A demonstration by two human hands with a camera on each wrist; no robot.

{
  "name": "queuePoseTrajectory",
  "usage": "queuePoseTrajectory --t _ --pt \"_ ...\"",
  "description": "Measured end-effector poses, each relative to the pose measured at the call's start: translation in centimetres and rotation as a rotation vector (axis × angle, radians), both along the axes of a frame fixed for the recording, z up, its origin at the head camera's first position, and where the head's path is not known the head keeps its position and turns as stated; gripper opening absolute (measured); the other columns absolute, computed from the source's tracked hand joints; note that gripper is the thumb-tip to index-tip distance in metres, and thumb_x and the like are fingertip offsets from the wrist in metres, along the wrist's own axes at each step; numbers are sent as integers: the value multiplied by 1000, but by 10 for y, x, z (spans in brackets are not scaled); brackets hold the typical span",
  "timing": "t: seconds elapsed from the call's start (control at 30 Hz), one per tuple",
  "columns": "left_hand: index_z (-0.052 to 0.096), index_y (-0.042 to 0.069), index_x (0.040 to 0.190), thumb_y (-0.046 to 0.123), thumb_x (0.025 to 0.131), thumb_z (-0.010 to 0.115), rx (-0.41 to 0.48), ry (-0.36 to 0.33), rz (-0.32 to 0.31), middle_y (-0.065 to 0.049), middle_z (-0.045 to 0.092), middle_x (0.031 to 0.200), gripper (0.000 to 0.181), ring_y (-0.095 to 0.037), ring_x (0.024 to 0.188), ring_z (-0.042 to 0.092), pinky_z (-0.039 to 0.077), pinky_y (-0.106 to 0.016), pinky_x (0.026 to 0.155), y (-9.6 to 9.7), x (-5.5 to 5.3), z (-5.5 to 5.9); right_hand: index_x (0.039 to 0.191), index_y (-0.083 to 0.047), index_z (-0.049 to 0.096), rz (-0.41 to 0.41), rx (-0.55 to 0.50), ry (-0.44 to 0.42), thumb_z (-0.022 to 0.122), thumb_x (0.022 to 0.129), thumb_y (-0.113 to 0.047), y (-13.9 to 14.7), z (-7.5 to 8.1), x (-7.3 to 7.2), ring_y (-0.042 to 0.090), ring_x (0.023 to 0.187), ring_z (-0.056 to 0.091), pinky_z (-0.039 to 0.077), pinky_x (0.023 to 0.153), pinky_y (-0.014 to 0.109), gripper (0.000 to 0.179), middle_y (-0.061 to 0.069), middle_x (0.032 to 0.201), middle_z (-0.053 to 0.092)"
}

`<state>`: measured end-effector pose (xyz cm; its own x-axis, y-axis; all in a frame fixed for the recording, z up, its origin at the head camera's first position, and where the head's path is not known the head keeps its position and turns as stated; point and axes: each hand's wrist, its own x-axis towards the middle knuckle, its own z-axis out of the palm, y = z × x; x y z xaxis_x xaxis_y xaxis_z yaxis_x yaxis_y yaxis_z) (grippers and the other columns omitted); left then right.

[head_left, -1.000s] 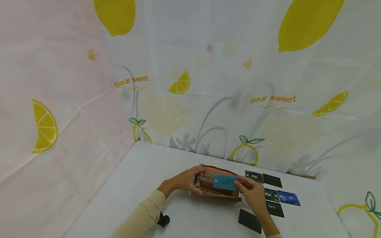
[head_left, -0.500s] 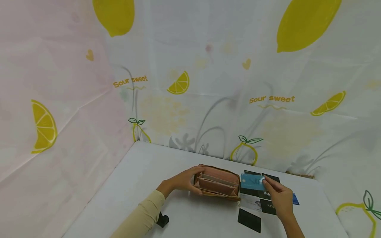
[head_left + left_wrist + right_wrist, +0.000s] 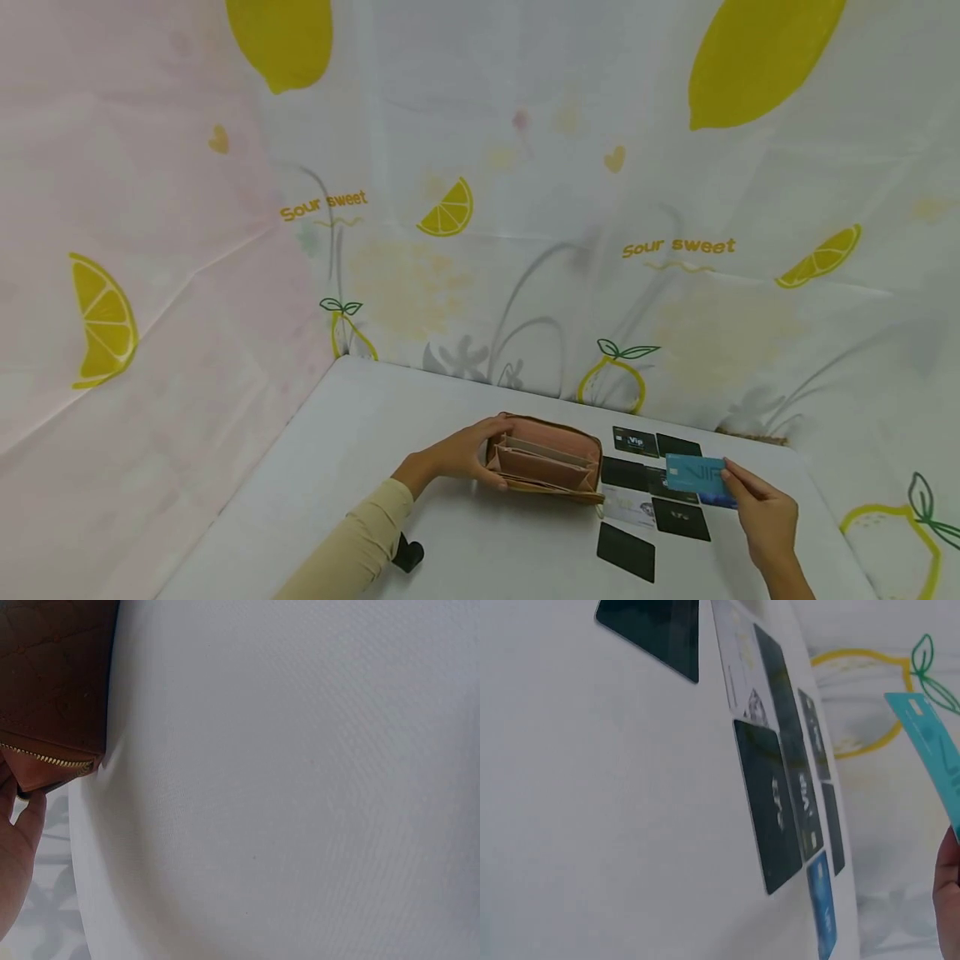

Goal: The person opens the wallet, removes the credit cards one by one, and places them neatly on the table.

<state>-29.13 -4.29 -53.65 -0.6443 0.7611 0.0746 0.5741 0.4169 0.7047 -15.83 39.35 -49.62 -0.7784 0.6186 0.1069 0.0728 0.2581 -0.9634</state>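
Observation:
A brown zip-around wallet stands unzipped on the white table, its pink inner compartments facing up. My left hand grips its left end, thumb at the front and fingers at the back. In the left wrist view, the quilted side of the wallet and its gold zip show beside the fingers. My right hand pinches a light-blue VIP card by its right edge, above the laid-out cards. The right wrist view shows this card raised off the table. Beneath it, a darker blue card is partly covered.
Several cards lie right of the wallet, among them a black Vip card, a silver card and a black card nearer the front. A small black object sits by the left sleeve. A lemon-print backdrop borders the white table.
My right hand has drawn the light-blue card out of the wallet and carried it right, over the other cards. My left hand keeps its grip on the wallet.

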Motion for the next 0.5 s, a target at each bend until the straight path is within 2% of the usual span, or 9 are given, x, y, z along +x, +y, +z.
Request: queuePoseTrajectory --t 0.13,0.23,0.3,0.37,0.43,0.5 --pt "26 25 156 50 74 83 -1 1 -5 0 16 161 103 -21 147 15 27 -51 112 1 0 -2 120 0 63 -75 45 -138 68 93 -17 21 -9 9 -21 84 49 41 68 1 32 -40 79 54" --pt "25 25 156 52 74 82 -6 -1 -8 -1 16 161 103 -22 147 15 28 -52 112 1 1 -2 121 -2 62 -123 55 -229 67 94 -16 34 -16 13 -16 87 51 43 63 2 31 -36 85 55" --pt "25 25 156 53 74 81 -10 -3 -10 -3 15 162 104 -22 147 14 28 -52 112 0 1 -1 120 -3 62 -137 61 -283 66 95 -17 42 -19 14 -8 101 56 42 61 2 29 -33 88 56" --pt "24 25 156 54 74 81 -10 -6 -6 -4 15 162 104 -22 147 14 28 -53 112 0 1 2 118 -3 63 -133 70 -319 66 94 -17 50 -22 16 8 116 56 43 61 2 28 -29 90 57" --pt "24 25 156 53 74 81 -9 -13 0 -5 14 162 104 -23 147 15 28 -53 112 -1 1 3 118 -3 63 -122 79 -354 66 94 -19 57 -26 17 23 128 50 49 73 9 29 -24 96 60" --pt "24 26 156 52 74 82 -9 -17 6 -5 13 162 104 -22 147 15 27 -53 112 -1 0 5 119 -2 62 -124 70 -392 64 95 -19 63 -28 16 32 133 43 50 87 22 30 -12 108 63"
